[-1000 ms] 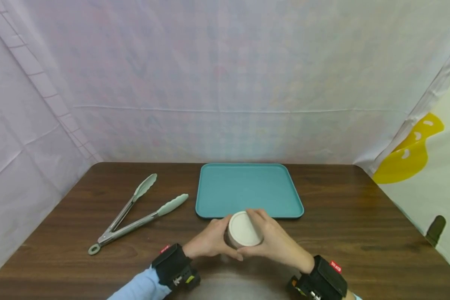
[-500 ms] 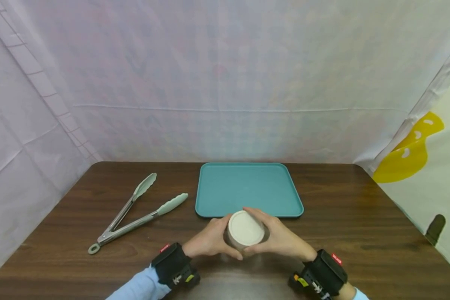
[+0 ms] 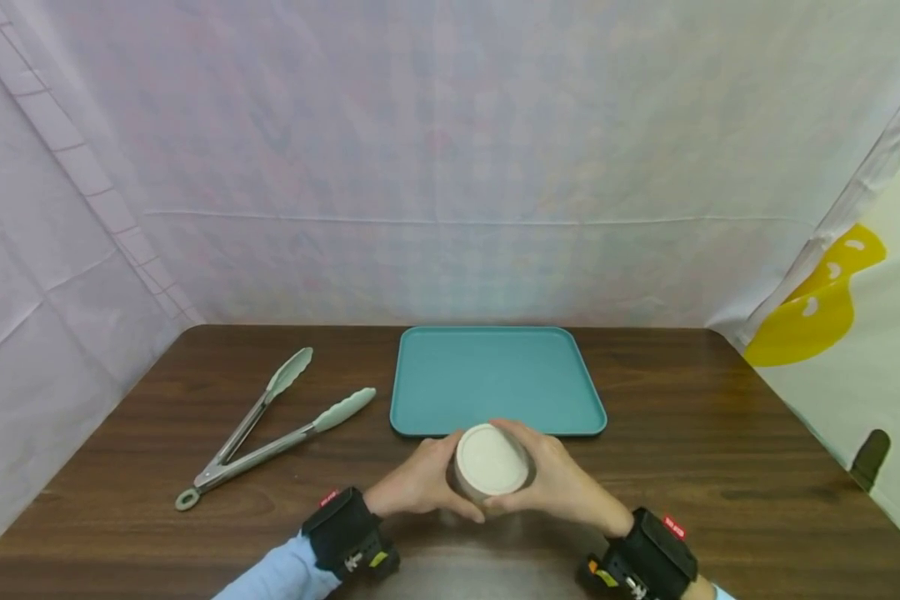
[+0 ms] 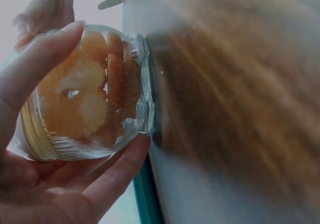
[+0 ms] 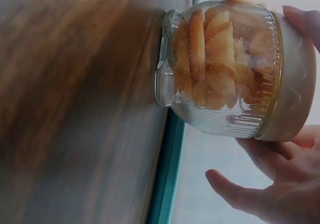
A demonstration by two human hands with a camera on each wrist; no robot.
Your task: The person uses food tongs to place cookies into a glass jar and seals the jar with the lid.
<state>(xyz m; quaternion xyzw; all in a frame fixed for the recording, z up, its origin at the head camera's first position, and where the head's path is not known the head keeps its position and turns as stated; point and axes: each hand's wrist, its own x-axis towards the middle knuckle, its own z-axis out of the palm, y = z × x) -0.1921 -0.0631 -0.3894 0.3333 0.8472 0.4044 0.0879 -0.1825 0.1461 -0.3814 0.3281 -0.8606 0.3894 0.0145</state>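
A clear glass jar [image 4: 85, 93] with a ribbed shoulder and a cream-white lid [image 3: 491, 459] stands upright on the table, between both hands. Golden-brown biscuit-like pieces [image 5: 212, 53] fill it. My left hand [image 3: 423, 479] grips the jar's glass body, its thumb on the near side and its fingers round the far side. From the right, my right hand [image 3: 558, 479] holds the lid between thumb and fingers; in the right wrist view one finger sticks out away from the glass. The lid sits on the jar's mouth.
A teal tray [image 3: 495, 375] lies just behind the jar. To the left, spread tongs [image 3: 262, 454] with pale green tips rest on the brown wooden table [image 3: 682, 442]. White cloth [image 3: 435, 167] hangs behind and at the sides.
My right hand has shifted its grip round the lid, its fingers drawing back to the right so more of the lid shows. My left hand and the jar stay in place.
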